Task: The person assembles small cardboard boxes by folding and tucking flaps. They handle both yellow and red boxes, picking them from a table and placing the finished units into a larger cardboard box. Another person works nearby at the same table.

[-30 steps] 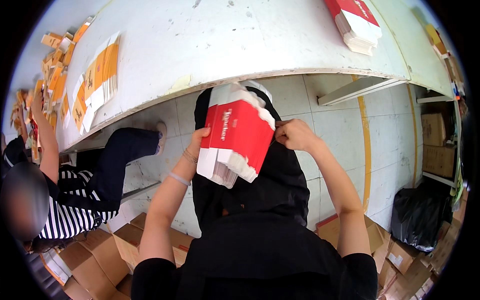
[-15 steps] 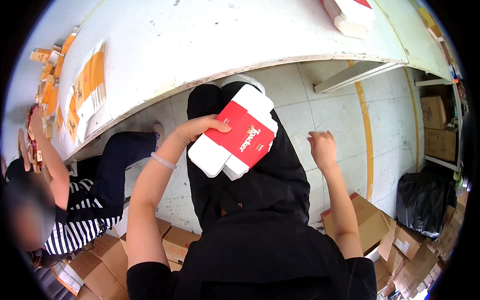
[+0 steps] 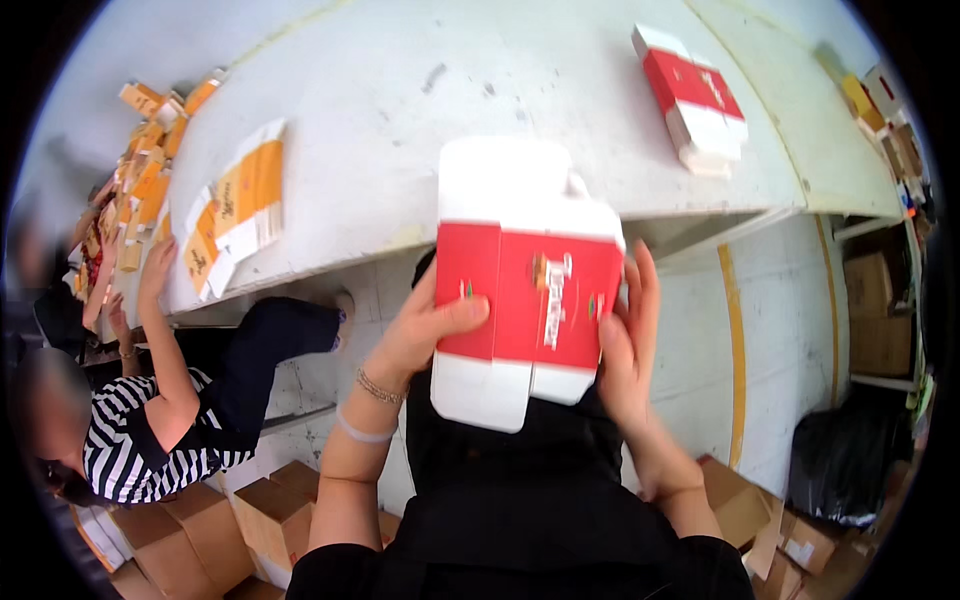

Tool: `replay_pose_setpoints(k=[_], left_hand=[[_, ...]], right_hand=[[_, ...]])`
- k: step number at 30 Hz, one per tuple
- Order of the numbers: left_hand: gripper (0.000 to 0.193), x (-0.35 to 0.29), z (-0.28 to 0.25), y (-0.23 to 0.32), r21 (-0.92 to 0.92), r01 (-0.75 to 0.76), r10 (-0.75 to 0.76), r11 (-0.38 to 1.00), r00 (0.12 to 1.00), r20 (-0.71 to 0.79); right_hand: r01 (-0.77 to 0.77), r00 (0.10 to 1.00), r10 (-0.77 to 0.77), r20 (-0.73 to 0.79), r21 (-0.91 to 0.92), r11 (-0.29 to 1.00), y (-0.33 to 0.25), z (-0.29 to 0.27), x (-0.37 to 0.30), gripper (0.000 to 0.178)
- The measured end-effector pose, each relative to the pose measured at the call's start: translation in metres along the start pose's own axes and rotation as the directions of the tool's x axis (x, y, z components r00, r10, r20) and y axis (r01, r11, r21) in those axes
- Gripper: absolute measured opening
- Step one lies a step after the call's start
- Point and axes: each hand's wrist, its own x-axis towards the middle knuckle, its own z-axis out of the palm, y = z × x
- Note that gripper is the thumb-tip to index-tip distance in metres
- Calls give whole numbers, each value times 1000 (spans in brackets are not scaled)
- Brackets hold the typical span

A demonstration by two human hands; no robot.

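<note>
A flat, unfolded red-and-white carton (image 3: 522, 275) is upheld in front of me, above my lap and by the table's near edge. White flaps stick out at its top and bottom; I cannot tell whether more cartons lie behind it. My left hand (image 3: 425, 320) grips its left side, thumb flat on the red face and fingers hidden behind. At the right edge, my right hand (image 3: 628, 345) holds it with the thumb in front and the fingers reaching round the side. On the table at the far right lies a stack of similar red-and-white cartons (image 3: 695, 95).
The white table (image 3: 380, 130) spans the view ahead. Orange-and-white flat cartons (image 3: 240, 200) lie on its left part. A co-worker in a striped shirt (image 3: 150, 440) sits at left. Cardboard boxes (image 3: 190, 530) stand behind; a black bag (image 3: 840, 465) is at right.
The carton has risen from my lap toward the table and turned more upright. My right hand, apart from it before, has come in and closed on its right edge.
</note>
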Motion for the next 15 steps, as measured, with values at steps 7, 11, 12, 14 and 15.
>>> replay_pose_setpoints(k=[7, 11, 12, 14, 15], left_hand=[[70, 64, -16, 61, 4, -115, 115, 993, 988, -99], [84, 24, -23, 36, 322, -104, 75, 941, 992, 102], [88, 17, -20, 40, 366, -21, -54, 930, 980, 192], [97, 18, -20, 24, 445, -98, -52, 890, 948, 313], [100, 20, -18, 15, 444, 9, -154, 896, 944, 292]], right_hand=[[-53, 993, 57, 102, -41, 998, -12, 32, 147, 64], [61, 983, -54, 175, -35, 997, -9, 12, 58, 86], [52, 986, -56, 159, 32, 998, -5, 8, 31, 93], [-14, 995, 9, 95, 45, 999, 22, 8, -18, 98], [-127, 990, 121, 74, 86, 988, 38, 2, -29, 98]])
